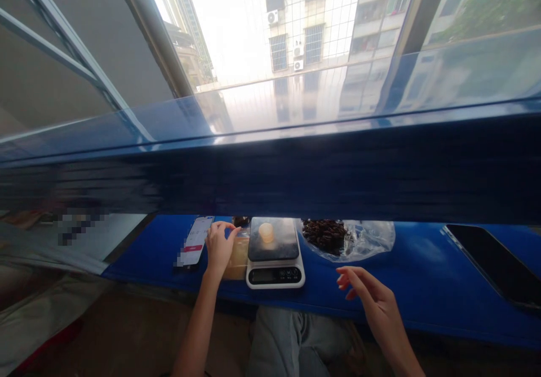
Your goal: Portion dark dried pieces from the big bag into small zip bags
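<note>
A white digital kitchen scale [275,277] with a dark weighing plate is between my hands on the blue surface. A small pale cup [266,232] stands on the plate. My left hand [218,247] is over the edge of a tan pouch [237,260] left of the scale, its thumb apart from the bent fingers; whether it touches the pouch is unclear. My right hand [372,295] hovers right of the scale, fingers loosely bent and apart, holding nothing. Beyond it lies a clear plastic bag [372,239] with dark brown beans [324,236].
A lit phone [198,242] lies left of my left hand; a dark-screened tablet or phone [494,264] lies far right. A raised blue ledge [270,168] crosses above the work surface, hiding its back. Another person's pale clothing [51,292] shows at the left.
</note>
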Demonstrator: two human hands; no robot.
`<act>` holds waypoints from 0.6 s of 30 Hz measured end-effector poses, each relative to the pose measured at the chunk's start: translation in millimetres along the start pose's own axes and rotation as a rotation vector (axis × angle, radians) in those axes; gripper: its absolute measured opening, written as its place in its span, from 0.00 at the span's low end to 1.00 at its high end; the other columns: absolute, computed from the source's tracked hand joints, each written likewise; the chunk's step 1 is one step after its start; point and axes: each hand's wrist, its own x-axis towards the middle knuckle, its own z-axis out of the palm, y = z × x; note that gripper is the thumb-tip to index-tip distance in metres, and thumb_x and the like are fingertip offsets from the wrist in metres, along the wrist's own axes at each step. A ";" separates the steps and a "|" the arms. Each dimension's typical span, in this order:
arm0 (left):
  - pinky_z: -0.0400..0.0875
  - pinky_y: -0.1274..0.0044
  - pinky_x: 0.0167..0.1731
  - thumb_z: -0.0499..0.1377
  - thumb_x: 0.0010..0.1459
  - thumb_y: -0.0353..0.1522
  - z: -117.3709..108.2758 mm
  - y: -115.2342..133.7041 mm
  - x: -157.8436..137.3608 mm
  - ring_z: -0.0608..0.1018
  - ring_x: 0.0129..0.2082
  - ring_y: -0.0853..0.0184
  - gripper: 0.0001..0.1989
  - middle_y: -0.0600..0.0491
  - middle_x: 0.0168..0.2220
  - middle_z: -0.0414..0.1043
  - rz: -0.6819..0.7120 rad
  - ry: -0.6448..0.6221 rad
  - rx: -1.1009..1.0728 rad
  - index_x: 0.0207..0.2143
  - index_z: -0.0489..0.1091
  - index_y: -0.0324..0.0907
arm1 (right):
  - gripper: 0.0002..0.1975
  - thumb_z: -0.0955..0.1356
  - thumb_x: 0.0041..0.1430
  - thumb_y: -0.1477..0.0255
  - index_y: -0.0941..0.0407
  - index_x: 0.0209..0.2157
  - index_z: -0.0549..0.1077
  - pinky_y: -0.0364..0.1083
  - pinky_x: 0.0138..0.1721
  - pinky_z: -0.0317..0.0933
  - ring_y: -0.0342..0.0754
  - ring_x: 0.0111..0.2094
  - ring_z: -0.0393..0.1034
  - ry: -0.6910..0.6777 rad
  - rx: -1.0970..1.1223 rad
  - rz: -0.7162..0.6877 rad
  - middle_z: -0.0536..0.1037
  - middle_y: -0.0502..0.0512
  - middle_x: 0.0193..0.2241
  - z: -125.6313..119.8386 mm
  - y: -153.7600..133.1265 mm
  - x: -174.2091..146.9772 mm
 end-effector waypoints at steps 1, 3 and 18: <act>0.65 0.66 0.45 0.56 0.58 0.38 -3.1 -2.7 0.1 0.71 0.47 0.55 0.09 0.47 0.42 0.71 0.005 0.006 -0.015 0.33 0.71 0.43 | 0.19 0.66 0.56 0.55 0.56 0.31 0.79 0.41 0.25 0.66 0.48 0.27 0.70 0.011 0.008 0.005 0.76 0.54 0.25 0.2 1.4 -0.2; 0.65 0.66 0.44 0.57 0.56 0.39 -10.3 -8.1 0.5 0.72 0.45 0.55 0.09 0.49 0.40 0.73 0.009 0.004 -0.034 0.31 0.72 0.44 | 0.18 0.67 0.56 0.55 0.56 0.31 0.78 0.42 0.25 0.67 0.48 0.27 0.71 0.024 0.019 0.016 0.76 0.54 0.24 1.0 3.6 -0.8; 0.65 0.65 0.43 0.59 0.55 0.39 -1.1 -16.4 -10.3 0.72 0.44 0.54 0.08 0.49 0.40 0.74 0.004 -0.028 -0.075 0.32 0.74 0.45 | 0.18 0.69 0.53 0.55 0.56 0.29 0.78 0.42 0.23 0.67 0.49 0.25 0.72 -0.001 -0.004 -0.021 0.76 0.55 0.23 8.0 -3.0 -3.8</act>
